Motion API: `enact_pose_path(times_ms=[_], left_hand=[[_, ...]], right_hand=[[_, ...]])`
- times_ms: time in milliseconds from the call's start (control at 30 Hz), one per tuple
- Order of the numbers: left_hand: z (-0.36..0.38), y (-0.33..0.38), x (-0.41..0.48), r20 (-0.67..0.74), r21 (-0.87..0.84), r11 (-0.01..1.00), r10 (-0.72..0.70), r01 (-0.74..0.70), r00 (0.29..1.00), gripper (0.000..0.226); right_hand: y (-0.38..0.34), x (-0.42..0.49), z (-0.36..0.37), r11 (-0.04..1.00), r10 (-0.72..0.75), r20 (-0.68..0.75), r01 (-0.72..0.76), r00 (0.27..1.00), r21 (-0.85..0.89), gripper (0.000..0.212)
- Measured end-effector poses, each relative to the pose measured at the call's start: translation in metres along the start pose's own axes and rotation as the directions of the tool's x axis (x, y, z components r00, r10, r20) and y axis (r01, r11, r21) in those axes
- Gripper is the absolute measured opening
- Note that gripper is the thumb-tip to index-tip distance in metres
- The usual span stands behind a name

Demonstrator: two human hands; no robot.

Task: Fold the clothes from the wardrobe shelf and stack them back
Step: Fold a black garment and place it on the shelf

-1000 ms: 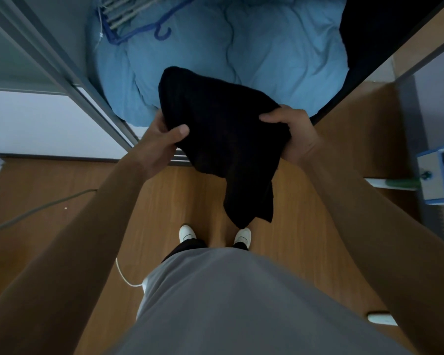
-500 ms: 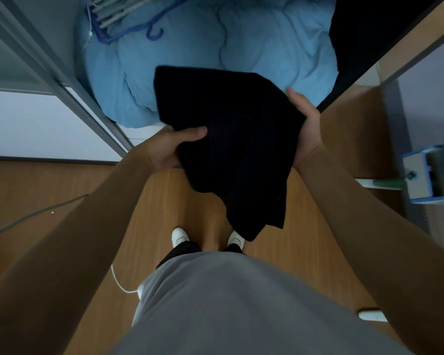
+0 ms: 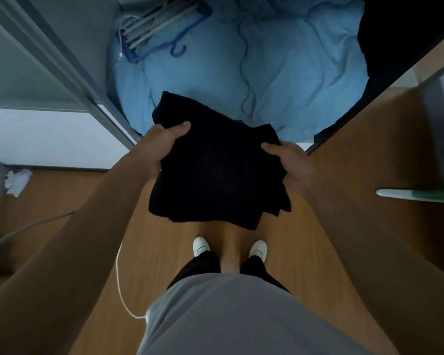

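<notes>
We held the folded black knitted garment [image 3: 215,172] in mid-air above the brown wooden floor [image 3: 159,252], before the wardrobe's open compartment [image 3: 87,26], our left hand [image 3: 162,147] and right hand [image 3: 290,167] each pinching a side edge, thumb on top. Uneven layers poked out at its near right corner; gripped only at the edges, it could sag open or slip, we judged. The compartment held a puffy light-blue quilt [image 3: 280,60] with blue and pale plastic hangers [image 3: 154,34] lying on it, a soft, uneven bed for any stack; a dark mass [image 3: 400,47] at its right we could not identify.
</notes>
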State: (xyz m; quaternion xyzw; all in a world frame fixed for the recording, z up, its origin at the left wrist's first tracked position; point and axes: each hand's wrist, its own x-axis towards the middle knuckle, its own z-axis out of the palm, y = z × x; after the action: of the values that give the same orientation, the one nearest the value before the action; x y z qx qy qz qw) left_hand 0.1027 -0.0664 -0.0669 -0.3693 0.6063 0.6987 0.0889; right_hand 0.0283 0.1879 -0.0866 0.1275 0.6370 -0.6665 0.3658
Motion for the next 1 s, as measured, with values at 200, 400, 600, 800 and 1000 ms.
enact_pose_path(times_ms=[200,400,600,800,1000], left_hand=[[-0.011,-0.001,0.011,-0.019,-0.118,0.991,-0.063,0.060,0.998,0.045],[-0.023,0.012,0.016,0.013,-0.292,0.950,0.119,-0.110,0.993,0.062],[-0.027,0.055,0.021,-0.033,-0.233,0.906,0.355,-0.352,0.934,0.092],[-0.052,0.107,0.010,0.050,0.074,0.912,0.400,-0.403,0.915,0.041],[-0.069,0.153,-0.009,0.127,0.646,0.635,0.458,-0.424,0.880,0.071]], right_hand=[[-0.015,0.011,0.012,0.999,-0.031,-0.155,0.035,0.987,0.023,0.031],[-0.022,0.011,0.017,0.926,-0.229,0.099,0.248,0.968,-0.283,0.076],[-0.039,0.014,0.056,0.327,-0.283,0.393,0.473,0.875,-0.818,0.018],[-0.082,0.031,0.077,-0.003,-0.568,0.169,0.204,0.806,-0.979,0.017],[-0.139,0.033,0.098,-0.114,-0.736,0.127,0.063,0.665,-0.991,0.035]])
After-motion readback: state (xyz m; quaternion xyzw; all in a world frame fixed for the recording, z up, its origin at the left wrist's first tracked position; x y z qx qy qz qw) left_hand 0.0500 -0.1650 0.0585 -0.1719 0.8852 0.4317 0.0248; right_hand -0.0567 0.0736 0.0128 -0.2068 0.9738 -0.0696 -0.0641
